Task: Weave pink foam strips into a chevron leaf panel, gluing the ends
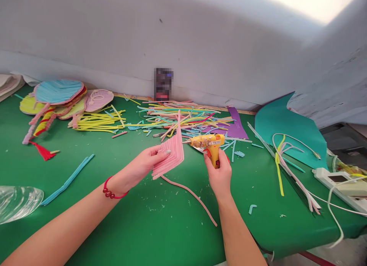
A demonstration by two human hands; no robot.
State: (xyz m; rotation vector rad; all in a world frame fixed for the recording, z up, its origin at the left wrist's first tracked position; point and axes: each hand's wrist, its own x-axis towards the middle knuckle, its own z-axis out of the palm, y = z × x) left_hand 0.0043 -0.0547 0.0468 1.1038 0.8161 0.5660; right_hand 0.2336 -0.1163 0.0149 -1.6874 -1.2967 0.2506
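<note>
Pinched in my left hand (156, 157) is a pink panel (172, 153) made of fuzzy pipe cleaners laid side by side in a V pattern. One pink strand sticks up from its upper right corner. My right hand (219, 172) is wrapped round the handle of a yellow hot glue gun (212, 141), whose nozzle points left at the panel's right edge. Whether the tip touches the panel I cannot tell. Below the panel, a loose pink pipe cleaner (195, 197) curves across the green table (137, 227).
Behind my hands lies a heap of colored pipe cleaners (183, 115). Fan-shaped pieces (60, 92) are stacked at left, above blue stems (69, 180) and a clear plastic bottle (20, 203). On the right are a teal sheet (286, 132), white stems (298, 181) and a power strip (341, 185).
</note>
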